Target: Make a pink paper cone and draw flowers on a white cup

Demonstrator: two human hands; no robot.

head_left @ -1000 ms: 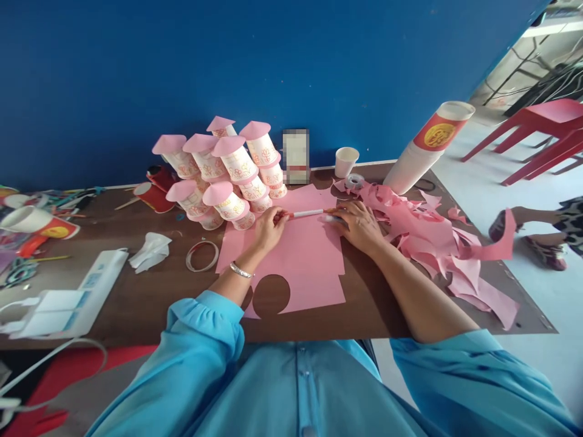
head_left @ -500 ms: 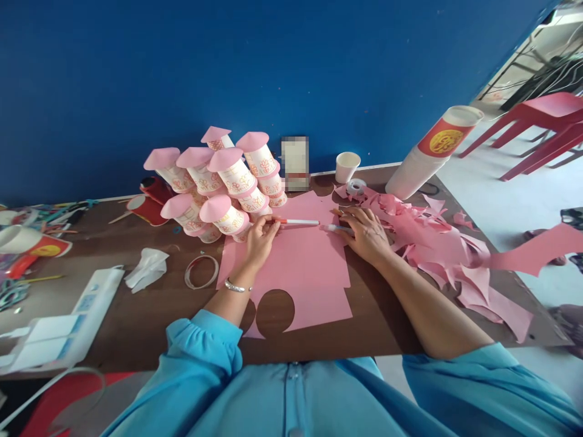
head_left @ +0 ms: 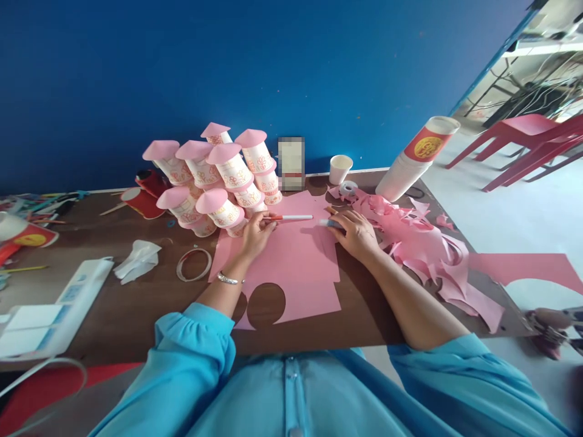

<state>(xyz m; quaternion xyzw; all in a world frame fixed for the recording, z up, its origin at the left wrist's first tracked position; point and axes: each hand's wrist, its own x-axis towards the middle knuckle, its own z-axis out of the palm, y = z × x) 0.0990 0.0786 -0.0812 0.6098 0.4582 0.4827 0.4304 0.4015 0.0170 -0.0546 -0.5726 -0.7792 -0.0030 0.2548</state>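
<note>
My left hand [head_left: 259,232] pinches a slim white marker [head_left: 295,217] with a red end, held level just above pink paper [head_left: 296,255]. My right hand [head_left: 357,233] rests at the sheet's right edge, its fingers closed on a short whitish-blue stick [head_left: 328,223]; its kind is unclear and partly hidden under the fingers. The marker's right end points at this stick, with a small gap between them. Near the front, the sheet has a round cut-out [head_left: 267,303]. Just beyond my left hand stand several decorated paper-cup towers [head_left: 225,167] with pink cone roofs.
Pink paper scraps [head_left: 414,233] cover the table's right side, beside a leaning cup stack [head_left: 412,161]. A paper cup [head_left: 340,169] and tape roll [head_left: 348,188] sit near the blue wall. To the left are a tape ring [head_left: 194,265], crumpled plastic [head_left: 138,261] and a power strip [head_left: 68,303].
The view has turned slightly right. Both hands keep their holds, nearly in place. A long pink scrap past the table's right edge has changed position and now appears flatter.
</note>
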